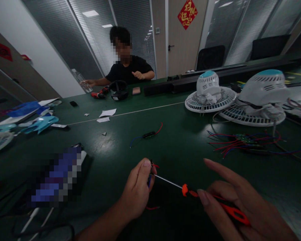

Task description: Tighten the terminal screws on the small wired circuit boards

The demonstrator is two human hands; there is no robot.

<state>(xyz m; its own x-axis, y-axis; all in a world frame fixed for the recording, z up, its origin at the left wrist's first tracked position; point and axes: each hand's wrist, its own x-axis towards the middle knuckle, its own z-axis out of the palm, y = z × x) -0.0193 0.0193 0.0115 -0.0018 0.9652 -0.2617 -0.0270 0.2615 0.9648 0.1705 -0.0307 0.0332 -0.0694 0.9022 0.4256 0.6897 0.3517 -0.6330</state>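
Observation:
My left hand (137, 189) is closed in a pinch on a small black part with red and blue wires (152, 167), low in the middle of the view. My right hand (243, 204) grips an orange and black screwdriver (210, 199); its index finger sticks out straight. The screwdriver's metal tip meets the small part at my left fingertips. A second small black part with a red and a blue wire (148, 135) lies on the green table (180, 147) just beyond my hands.
Two white fans (210, 93) (263, 97) lie face down at the right, with a tangle of red and blue wires (243, 142) in front. A person in black sits across the table by headphones (118, 90). Blue gloves (40, 124) and paper scraps lie at the left.

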